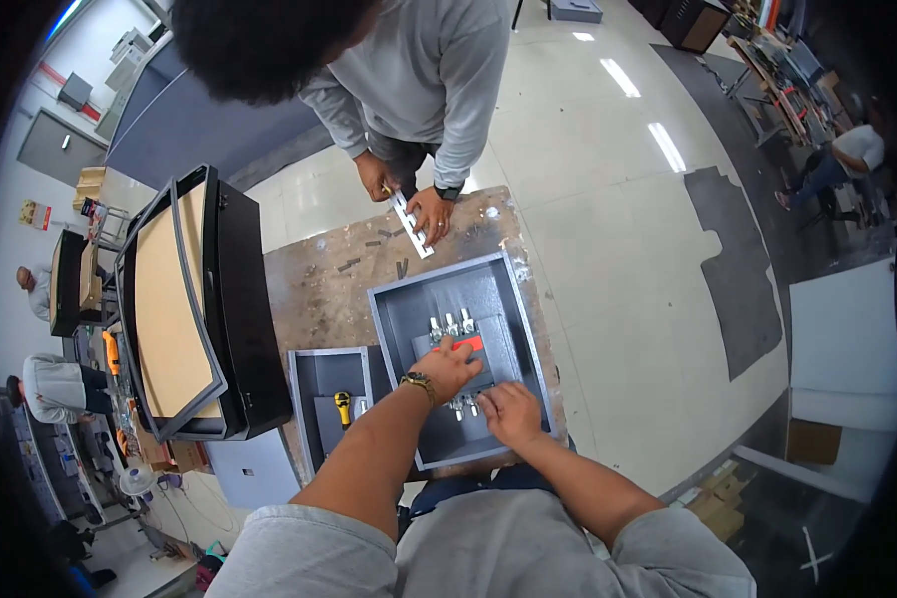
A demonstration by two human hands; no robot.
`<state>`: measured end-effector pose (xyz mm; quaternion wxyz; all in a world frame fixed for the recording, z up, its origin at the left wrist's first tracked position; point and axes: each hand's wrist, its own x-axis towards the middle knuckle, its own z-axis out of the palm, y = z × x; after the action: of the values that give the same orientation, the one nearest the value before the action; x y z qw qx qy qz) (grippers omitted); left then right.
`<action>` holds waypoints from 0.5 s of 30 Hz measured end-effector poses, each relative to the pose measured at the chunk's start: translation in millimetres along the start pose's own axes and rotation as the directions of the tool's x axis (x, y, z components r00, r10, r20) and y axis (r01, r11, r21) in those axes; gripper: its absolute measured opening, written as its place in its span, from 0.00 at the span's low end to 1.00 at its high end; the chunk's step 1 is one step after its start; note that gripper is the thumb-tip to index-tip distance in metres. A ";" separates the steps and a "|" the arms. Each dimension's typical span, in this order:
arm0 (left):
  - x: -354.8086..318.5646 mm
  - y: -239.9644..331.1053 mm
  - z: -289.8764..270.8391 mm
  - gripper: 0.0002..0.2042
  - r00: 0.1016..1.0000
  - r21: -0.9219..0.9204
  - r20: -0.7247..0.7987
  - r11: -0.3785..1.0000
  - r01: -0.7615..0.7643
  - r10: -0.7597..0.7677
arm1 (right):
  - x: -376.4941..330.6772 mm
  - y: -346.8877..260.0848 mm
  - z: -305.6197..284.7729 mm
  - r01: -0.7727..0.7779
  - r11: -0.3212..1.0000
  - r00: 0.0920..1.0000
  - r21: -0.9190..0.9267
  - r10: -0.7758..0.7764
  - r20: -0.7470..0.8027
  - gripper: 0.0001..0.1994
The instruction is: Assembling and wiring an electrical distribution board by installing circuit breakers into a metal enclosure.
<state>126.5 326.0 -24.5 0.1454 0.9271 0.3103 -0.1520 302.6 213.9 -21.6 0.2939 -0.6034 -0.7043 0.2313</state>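
Note:
A grey metal enclosure box [523,304] lies open-side up in front of me. Inside it sits an electrical switch unit with a red strip [466,344] and silver metal terminals [451,325] along its far and near sides. My left hand [450,370], with a band on the wrist, rests over the middle of this unit, fingers extended toward the red strip. Beside the near terminals, my right hand [513,413] has its fingertips pinched together. Whatever is between those fingertips is too small to tell.
A smaller grey box [329,353] at left holds a yellow-and-black screwdriver [343,409]. Across the worn wooden table [309,289], a co-worker's hands hold a white slotted strip [412,227] near dark scraps. A large black cabinet with a tan panel [184,299] stands left.

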 end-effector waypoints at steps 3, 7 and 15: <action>-0.6 3.7 4.2 0.16 1.000 0.002 -0.031 1.000 -0.001 0.001 | -3.7 0.3 -1.8 0.031 0.999 0.999 0.013 -0.031 0.023 0.02; -1.0 0.5 4.8 0.16 0.999 -0.013 -0.047 1.000 0.001 -0.001 | -8.9 -3.2 -1.0 0.053 0.998 0.996 0.023 -0.055 0.075 0.03; 0.5 -3.1 9.1 0.14 0.999 -0.042 -0.049 0.999 -0.009 0.007 | -14.2 -5.4 10.1 0.091 0.996 0.992 -0.016 -0.089 0.084 0.03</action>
<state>123.2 325.3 -33.5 0.1577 0.9285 0.3133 -0.1221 293.1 199.3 -27.1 0.2682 -0.5636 -0.7449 0.2357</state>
